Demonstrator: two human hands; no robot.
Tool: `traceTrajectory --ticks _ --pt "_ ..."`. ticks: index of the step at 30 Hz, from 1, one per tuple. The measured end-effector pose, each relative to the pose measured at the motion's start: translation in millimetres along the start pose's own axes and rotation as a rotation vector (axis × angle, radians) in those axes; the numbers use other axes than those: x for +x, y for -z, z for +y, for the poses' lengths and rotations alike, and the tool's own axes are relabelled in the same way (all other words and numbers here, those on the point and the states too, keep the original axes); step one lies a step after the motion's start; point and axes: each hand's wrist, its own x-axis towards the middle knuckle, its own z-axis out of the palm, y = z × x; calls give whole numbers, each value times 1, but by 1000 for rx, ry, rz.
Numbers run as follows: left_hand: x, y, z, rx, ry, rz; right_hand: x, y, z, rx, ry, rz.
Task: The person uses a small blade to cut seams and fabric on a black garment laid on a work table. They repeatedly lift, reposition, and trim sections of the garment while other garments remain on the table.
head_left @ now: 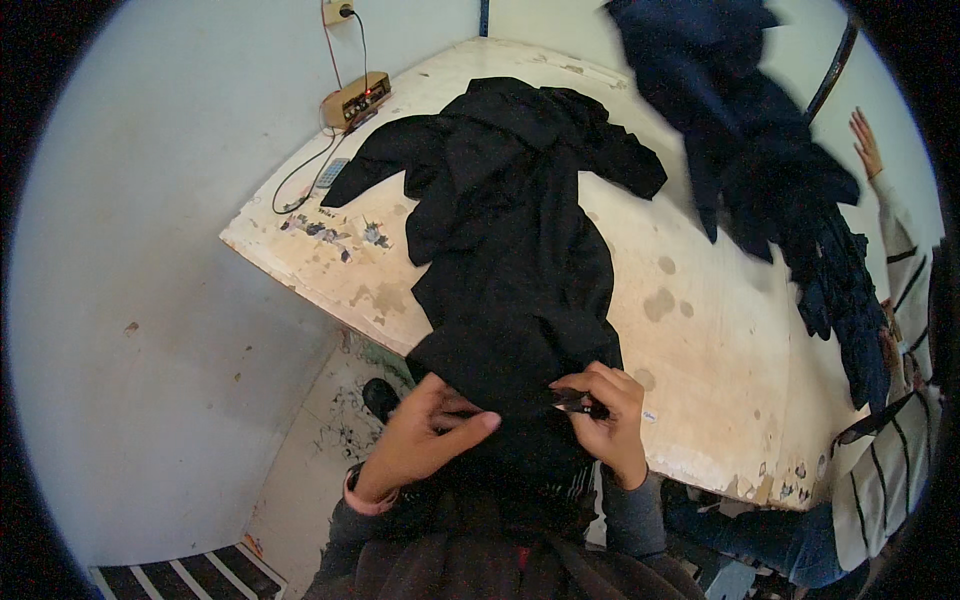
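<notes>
A long-sleeved black garment (pixel 510 220) lies stretched across the table, its sleeves at the far end and its near end hanging over the edge toward me. My left hand (pixel 428 435) is closed on the near part of the cloth, thumb pointing right and fingertips partly hidden. Opposite it, my right hand (pixel 612 412) is closed around a small dark tool that looks like thread snips (pixel 574 401). The tool's tip points left and lies against the cloth. Whether its blades are apart is too dark to tell.
Along the pale, stained table (pixel 690 400) sits a tan box with a lit red light (pixel 357 100), wired to a wall socket (pixel 338 11). A calculator (pixel 333 172) and scraps lie nearby. At right, a person in a striped sleeve (pixel 890 470) is beside a blurred navy garment (pixel 740 120) in mid-air.
</notes>
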Motion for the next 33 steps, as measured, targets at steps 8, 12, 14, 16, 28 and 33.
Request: traceTrajectory --ticks 8,12,14,16,28,33 --pt "-4 0 24 1043 -936 361 31 -8 -8 298 145 -307" --pt "3 10 -13 256 -386 140 42 -13 -19 220 -136 -62" --pt "7 12 -20 -57 -226 119 42 -13 -22 193 -184 69" --pt "9 10 -20 -170 -186 121 43 -7 -37 131 -199 136" --pt "5 7 -15 172 -349 110 40 -3 -59 -120 2 -65" --pt "17 7 -6 503 -718 90 55 -8 -53 253 -74 -75"
